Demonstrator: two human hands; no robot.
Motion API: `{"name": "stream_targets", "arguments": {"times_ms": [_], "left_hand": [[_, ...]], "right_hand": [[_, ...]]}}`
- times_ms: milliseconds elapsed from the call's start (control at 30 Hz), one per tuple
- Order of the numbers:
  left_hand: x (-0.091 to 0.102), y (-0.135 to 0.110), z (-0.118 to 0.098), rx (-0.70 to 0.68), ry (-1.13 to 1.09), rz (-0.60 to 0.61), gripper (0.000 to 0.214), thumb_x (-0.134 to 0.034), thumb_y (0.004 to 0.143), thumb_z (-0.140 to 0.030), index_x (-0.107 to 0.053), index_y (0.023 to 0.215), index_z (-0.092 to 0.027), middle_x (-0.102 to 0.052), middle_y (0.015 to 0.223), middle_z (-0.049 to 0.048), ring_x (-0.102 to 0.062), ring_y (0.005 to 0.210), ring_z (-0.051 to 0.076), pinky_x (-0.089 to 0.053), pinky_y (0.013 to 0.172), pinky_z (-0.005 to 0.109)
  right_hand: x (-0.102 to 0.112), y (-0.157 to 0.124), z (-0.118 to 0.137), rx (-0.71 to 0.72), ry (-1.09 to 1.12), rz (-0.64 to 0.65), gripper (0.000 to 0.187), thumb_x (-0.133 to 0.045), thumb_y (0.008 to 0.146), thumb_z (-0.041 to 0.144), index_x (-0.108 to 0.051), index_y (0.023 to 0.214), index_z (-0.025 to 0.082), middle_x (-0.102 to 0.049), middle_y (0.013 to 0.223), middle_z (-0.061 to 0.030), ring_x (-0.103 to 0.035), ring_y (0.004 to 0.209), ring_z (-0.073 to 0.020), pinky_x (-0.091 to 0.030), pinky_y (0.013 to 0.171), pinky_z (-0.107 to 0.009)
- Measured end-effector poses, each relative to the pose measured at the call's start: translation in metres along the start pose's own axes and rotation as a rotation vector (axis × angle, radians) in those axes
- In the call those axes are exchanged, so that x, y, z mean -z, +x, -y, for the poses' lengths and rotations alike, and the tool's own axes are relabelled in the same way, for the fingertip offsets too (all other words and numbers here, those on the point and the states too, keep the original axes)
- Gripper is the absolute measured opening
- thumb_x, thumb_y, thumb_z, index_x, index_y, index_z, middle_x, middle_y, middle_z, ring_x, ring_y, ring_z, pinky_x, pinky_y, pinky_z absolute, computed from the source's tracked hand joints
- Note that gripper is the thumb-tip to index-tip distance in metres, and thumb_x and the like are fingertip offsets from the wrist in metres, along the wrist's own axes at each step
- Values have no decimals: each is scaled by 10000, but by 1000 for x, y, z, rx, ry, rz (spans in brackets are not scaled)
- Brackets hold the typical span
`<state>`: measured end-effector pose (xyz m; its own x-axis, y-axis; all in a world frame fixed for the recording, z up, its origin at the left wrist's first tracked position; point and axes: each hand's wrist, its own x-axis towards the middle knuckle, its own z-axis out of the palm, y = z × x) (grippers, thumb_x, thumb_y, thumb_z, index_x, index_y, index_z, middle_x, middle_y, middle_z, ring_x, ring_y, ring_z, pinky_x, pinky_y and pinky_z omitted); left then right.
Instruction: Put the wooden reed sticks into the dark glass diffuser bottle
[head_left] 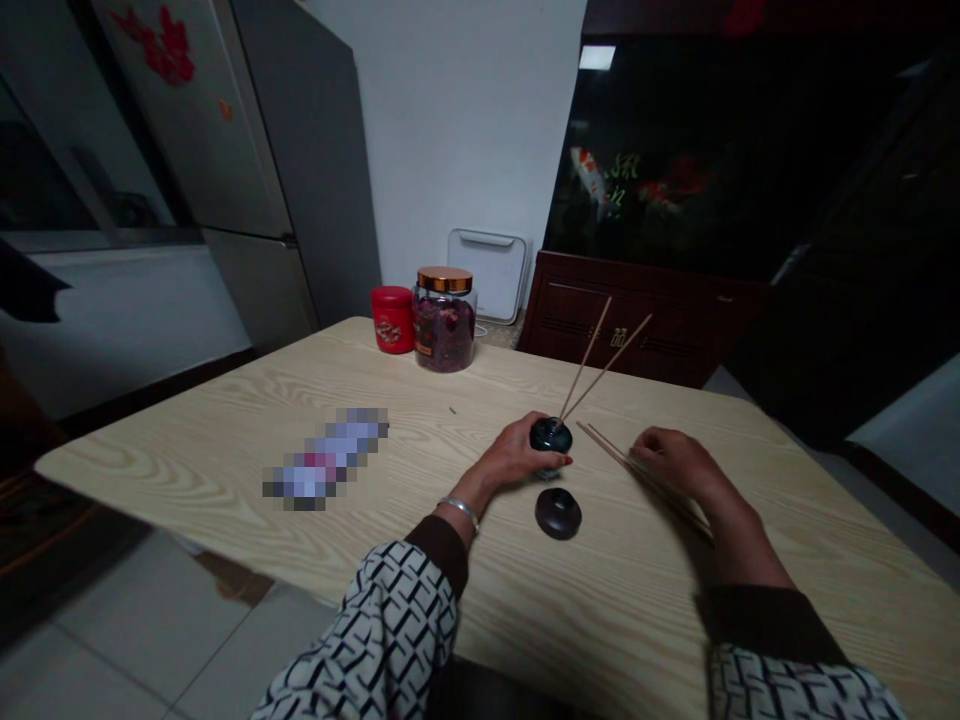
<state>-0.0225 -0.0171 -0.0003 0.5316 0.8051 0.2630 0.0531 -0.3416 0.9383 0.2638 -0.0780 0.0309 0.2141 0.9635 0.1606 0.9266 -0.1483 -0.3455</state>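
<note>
My left hand (pixel 516 455) is wrapped round a small dark pot (pixel 551 437) standing on the light wooden table (pixel 225 440). Two thin wooden sticks (pixel 600 360) stand in the pot and lean up and to the right. Just in front of the pot lies its dark round lid (pixel 558 513). My right hand (pixel 675 462) rests on the table to the right, fingers curled over a bundle of thin sticks (pixel 611 450) lying flat. A silver bangle (pixel 459 508) sits on my left wrist.
At the table's far edge stand a glass jar with a copper lid (pixel 445 320) and a red tin (pixel 392 319). A blurred flat packet (pixel 326 460) lies left of centre. Behind are a fridge (pixel 247 160), a white appliance (pixel 487 262), a dark cabinet (pixel 637 320) and a fish tank (pixel 675 160).
</note>
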Motion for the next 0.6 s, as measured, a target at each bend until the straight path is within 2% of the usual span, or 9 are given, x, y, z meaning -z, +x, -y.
{"name": "stream_targets", "arguments": {"times_ms": [67, 133, 400, 600], "left_hand": [[0, 0, 0, -5, 4, -5, 644, -862, 630, -380, -612, 1183, -164, -678, 1061, 98, -631, 971, 231, -510, 891, 387], [0, 0, -1, -2, -2, -9, 636, -859, 634, -373, -612, 1182, -165, -676, 1052, 96, -632, 970, 228, -513, 892, 386], [0, 0, -3, -1, 14, -8, 650, -858, 630, -370, -606, 1193, -162, -675, 1052, 86, -629, 985, 231, -505, 919, 398], [0, -1, -4, 1, 0, -9, 645, -863, 625, -367, -613, 1181, -156, -675, 1045, 99, -634, 986, 241, -509, 909, 400]], "right_hand": [[-5, -2, -11, -47, -102, 121, 150, -634, 795, 350, -701, 798, 216, -723, 879, -70, -629, 783, -206, -409, 654, -302], [-11, -2, -13, -76, -126, 167, 145, -657, 775, 346, -699, 819, 215, -725, 914, -69, -628, 793, -202, -393, 639, -292], [-17, 0, -9, -41, -55, 207, 97, -618, 778, 256, -687, 777, 188, -733, 898, -50, -638, 784, -153, -418, 662, -240], [-15, -5, 5, -66, -122, 156, 129, -581, 792, 257, -693, 788, 195, -724, 892, -89, -627, 770, -200, -393, 640, -284]]}}
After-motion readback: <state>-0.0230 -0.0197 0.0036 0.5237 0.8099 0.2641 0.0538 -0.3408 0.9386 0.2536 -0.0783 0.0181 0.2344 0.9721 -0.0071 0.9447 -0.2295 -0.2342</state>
